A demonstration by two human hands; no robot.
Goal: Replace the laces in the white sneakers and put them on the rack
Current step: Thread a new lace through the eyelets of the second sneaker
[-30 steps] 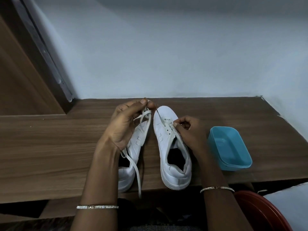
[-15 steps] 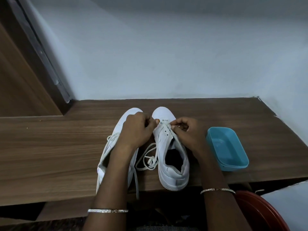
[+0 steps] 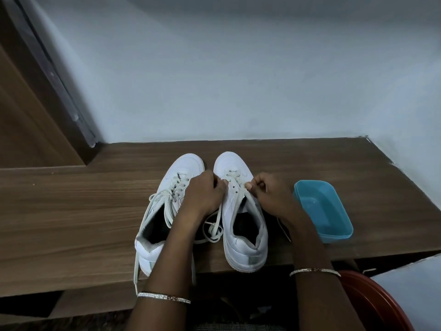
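While right hand (image 3: pixel 270 198) pinches lace (image 3: pixel 216 225), sneakers (image 3: pixel 241 254) sit at table (image 3: pixel 71 223) edge.

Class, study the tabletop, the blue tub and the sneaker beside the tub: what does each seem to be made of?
Tabletop: wood-look laminate or veneer, matt; printed-looking grain runs lengthwise.
Blue tub: plastic, smooth and slightly glossy; soft highlight inside, rounded moulded corners.
Sneaker: smooth white leather or synthetic, which one unclear; stitched panels, thick rubbery-looking sole.
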